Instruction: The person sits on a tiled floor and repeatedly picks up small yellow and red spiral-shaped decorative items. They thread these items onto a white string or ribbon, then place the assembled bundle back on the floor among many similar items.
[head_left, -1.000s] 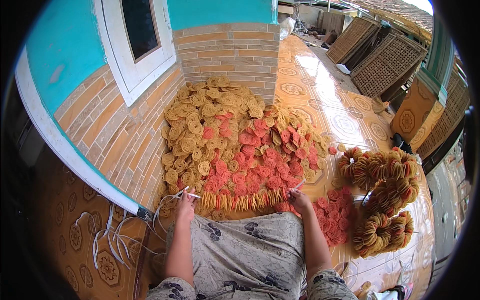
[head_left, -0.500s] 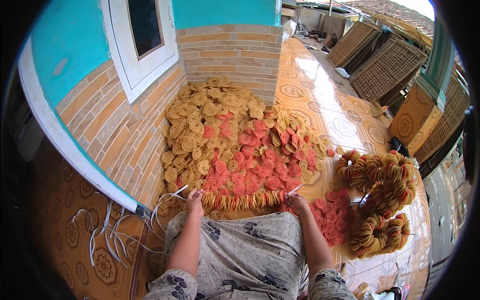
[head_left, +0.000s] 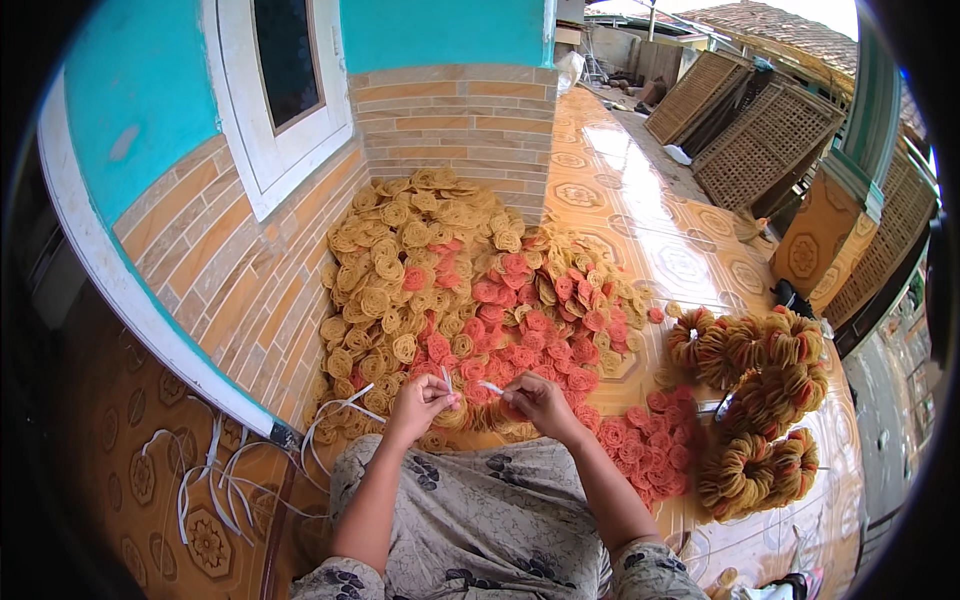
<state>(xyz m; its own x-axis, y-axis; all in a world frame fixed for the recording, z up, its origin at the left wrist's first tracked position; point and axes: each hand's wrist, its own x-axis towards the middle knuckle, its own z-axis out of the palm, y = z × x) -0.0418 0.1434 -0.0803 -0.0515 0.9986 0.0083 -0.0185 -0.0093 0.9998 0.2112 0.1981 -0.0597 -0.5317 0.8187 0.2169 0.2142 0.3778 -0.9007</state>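
Before my lap, my left hand and my right hand are close together, both closed in a pinch. Each holds one end of a white plastic strip, the tips sticking up between them. Strung on that strip, a row of yellow and red round lacy crackers hangs bent below, partly hidden by my fingers. Just beyond lies a large heap of loose yellow crackers with red crackers mixed in. A smaller pile of red crackers is beside my right forearm.
Finished rings of strung crackers are stacked at the right. Loose white strips lie on the tiled floor at the left. A brick-faced wall backs the heap. Woven racks lean at the far right.
My hands have come together from both ends of the row, bringing the strip's ends near each other. The straight row of crackers is now bent into a curve.
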